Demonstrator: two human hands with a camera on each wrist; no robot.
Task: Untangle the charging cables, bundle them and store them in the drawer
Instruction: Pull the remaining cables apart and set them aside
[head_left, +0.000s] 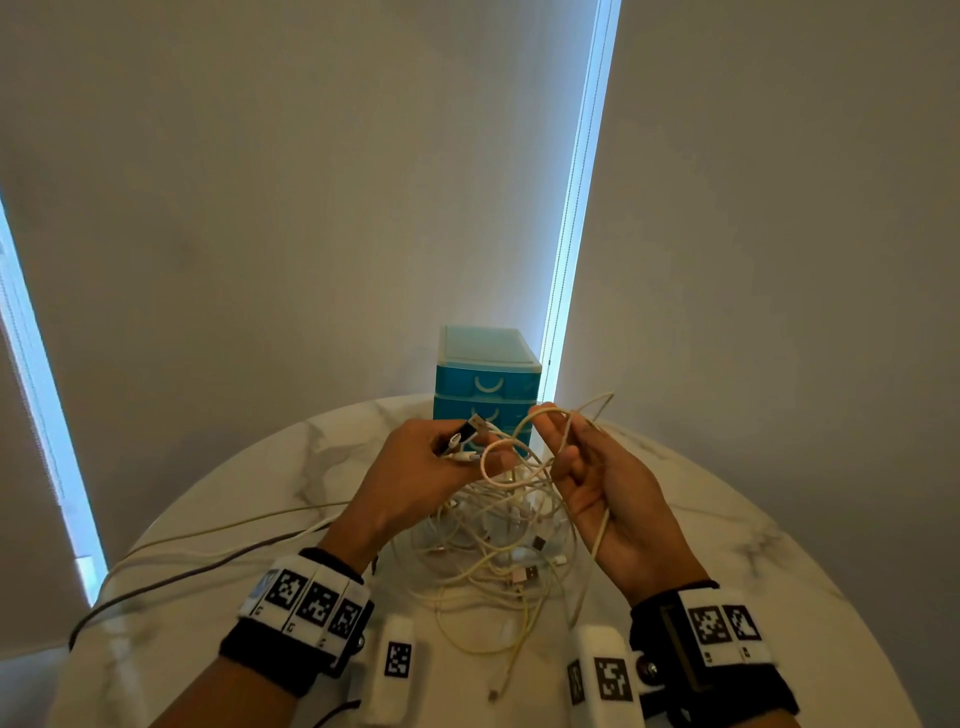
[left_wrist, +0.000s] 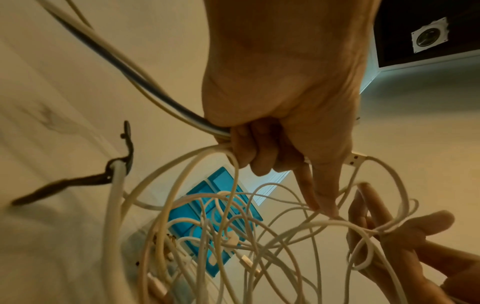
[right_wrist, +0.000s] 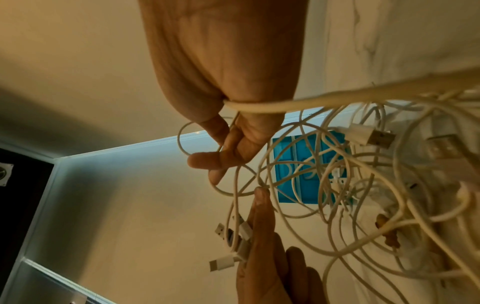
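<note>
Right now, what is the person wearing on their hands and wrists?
Both hands are bare, no gloves. The left wrist carries a black band topped by white blocks printed with black square-code markers. The right wrist has a similar black strap with white marker blocks. A white, marker-tagged camera unit sits beside each wrist, left and right. No sleeves show.

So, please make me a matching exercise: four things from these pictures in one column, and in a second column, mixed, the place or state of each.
Things:
1. left hand
2. right hand
3. drawer unit
4. cable tangle

Places or states:
a. stands at the far edge of the table, drawers closed
b. grips several cable ends with their plugs
c. hangs and lies between the hands, over the table
d. holds a loop of one white cable

Pairs: 1-b, 2-d, 3-a, 4-c
</note>
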